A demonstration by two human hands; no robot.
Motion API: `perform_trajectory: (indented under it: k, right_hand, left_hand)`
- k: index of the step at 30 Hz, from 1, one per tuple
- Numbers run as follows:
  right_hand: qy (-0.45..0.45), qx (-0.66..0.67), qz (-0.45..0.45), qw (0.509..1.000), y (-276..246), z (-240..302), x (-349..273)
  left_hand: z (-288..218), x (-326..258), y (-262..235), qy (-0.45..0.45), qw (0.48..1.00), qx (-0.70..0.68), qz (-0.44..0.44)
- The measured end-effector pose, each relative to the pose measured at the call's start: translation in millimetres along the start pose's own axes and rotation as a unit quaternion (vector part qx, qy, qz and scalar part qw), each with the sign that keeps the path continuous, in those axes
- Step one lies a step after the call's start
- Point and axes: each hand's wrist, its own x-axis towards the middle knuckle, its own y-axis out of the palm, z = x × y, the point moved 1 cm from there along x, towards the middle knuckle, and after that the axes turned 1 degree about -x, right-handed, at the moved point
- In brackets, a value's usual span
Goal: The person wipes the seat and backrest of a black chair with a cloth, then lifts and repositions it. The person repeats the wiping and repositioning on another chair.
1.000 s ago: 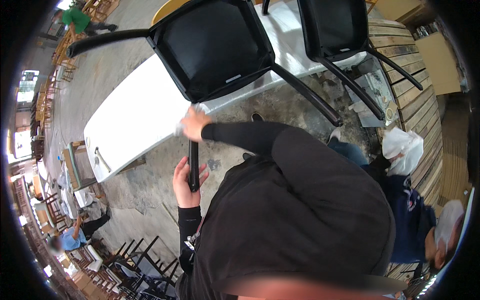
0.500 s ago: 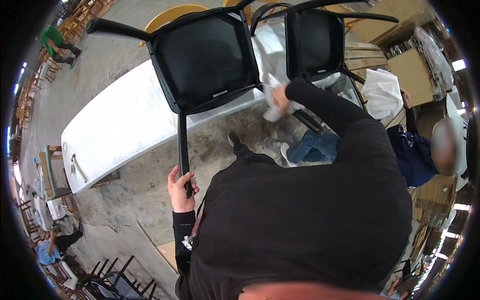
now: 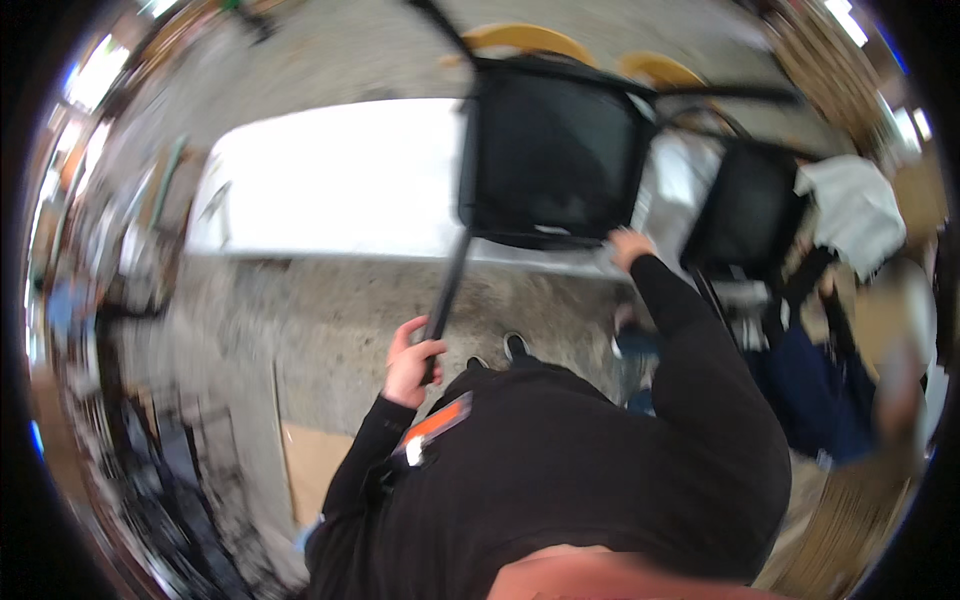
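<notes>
A black chair [image 3: 560,160] lies tipped over on the white-covered table [image 3: 330,180], its seat's underside facing me and its legs sticking out. My left hand [image 3: 408,365] is wrapped round the end of the chair leg that points toward me. At the seat's near right corner, my right hand [image 3: 630,248] grips the frame, with its fingers partly blurred. The leg at that corner is hidden by my hand and forearm. A second black chair [image 3: 745,210], also tipped, lies farther right.
Yellow round seats [image 3: 530,40] stand beyond the table. On the right, a person in dark blue [image 3: 820,390] is beside a white cloth or sheet [image 3: 855,210]. A blurred tool [image 3: 218,210] lies at the table's left end. Dark furniture frames [image 3: 180,470] stand at lower left.
My view has swung, so the chair and table appear farther right. My right hand has moved to the seat corner, and the white wad it held no longer shows. My left hand still holds the leg.
</notes>
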Motion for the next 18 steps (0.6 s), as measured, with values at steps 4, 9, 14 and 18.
perform_trajectory:
  k: [4, 9, 14, 18]
  right_hand:
    - [-0.050, -0.199, 0.124, 0.971, -33, 34, 9]
    - [-0.314, 0.404, 0.213, 0.832, -124, 150, 36]
    - [-0.440, 0.588, 0.198, 0.649, -211, 253, 3]
    - [-0.393, 0.636, 0.171, 0.642, -231, 317, -12]
  left_hand:
    - [0, -1, -2, 0.013, 1.000, -0.020, -0.007]
    - [5, 9, -21, 0.061, 0.990, -0.118, -0.050]
    - [94, 23, -30, 0.095, 0.956, -0.270, -0.061]
    - [212, 12, -80, -0.036, 0.960, -0.137, -0.243]
